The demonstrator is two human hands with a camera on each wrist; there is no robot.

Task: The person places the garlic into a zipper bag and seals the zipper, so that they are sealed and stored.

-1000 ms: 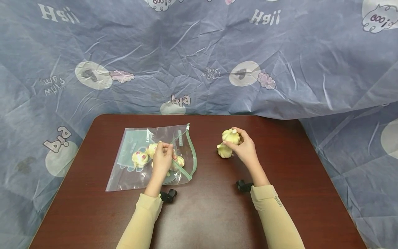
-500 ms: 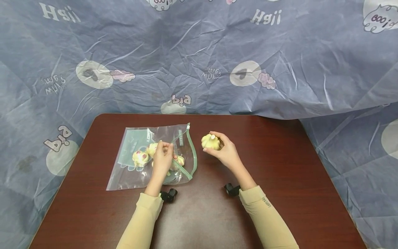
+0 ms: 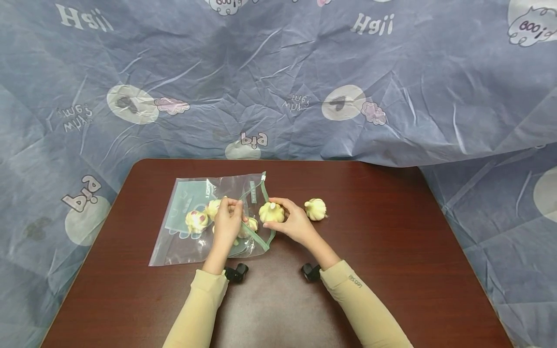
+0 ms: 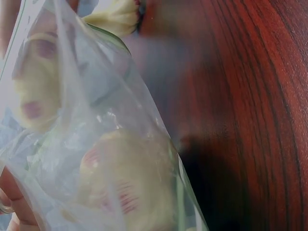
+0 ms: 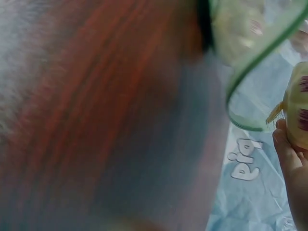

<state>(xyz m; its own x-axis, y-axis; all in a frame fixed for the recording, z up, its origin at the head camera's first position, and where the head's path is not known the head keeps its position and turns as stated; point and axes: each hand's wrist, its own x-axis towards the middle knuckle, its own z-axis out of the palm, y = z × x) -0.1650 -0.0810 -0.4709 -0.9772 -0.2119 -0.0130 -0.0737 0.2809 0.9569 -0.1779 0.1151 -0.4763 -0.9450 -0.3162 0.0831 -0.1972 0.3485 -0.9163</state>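
A clear zip bag (image 3: 169, 251) with a green-edged mouth lies on the table, its mouth turned to the right. Several garlic bulbs (image 3: 197, 222) are inside it. My left hand (image 3: 228, 222) pinches the upper edge of the bag's mouth. With thumb and fingers my right hand (image 3: 296, 223) holds a garlic bulb (image 3: 271, 213) at the open mouth; whether it is past the rim I cannot tell. The right wrist view shows that held bulb (image 5: 299, 106) with purple marks, near the green rim (image 5: 245, 70). In the left wrist view, bulbs (image 4: 130, 183) show through the plastic.
One more garlic bulb (image 3: 315, 209) lies on the brown table (image 3: 391, 232), just right of my right hand. A blue printed cloth (image 3: 270, 72) hangs behind the table's far edge. A black wrist camera (image 3: 311, 272) sits at my right wrist.
My right hand has lifted a garlic bulb from beside the other loose one and carried it left to the bag's mouth. My left hand and the bag have stayed in place.
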